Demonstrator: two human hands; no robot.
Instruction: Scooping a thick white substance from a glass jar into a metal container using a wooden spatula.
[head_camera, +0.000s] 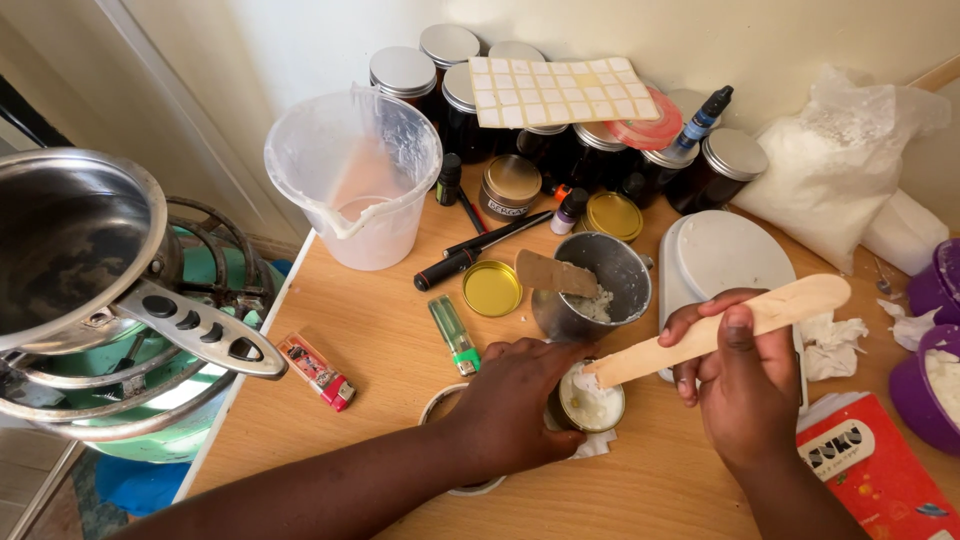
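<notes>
White wax is going into a small gold tin (591, 403) at the bench's (370, 330) six o'clock, seen from the head view. Your left hand (517, 402) is closed round the tin's side, steadying it; your right hand (740, 375) grips a wooden spatula (722, 329) whose tip touches the wax in the tin. I judge you are mid-fill, pressing wax down; the next move calls for more wax from the steel cup (592, 285) just at twelve o'clock of the tin, where a second wooden stick (556, 274) rests. Counted: two wooden sticks, two lighters, one red (318, 373) and one green (455, 334), two loose gold lids (492, 288), one plastic jug (355, 180), two purple tubs (925, 380) at three o'clock.
</notes>
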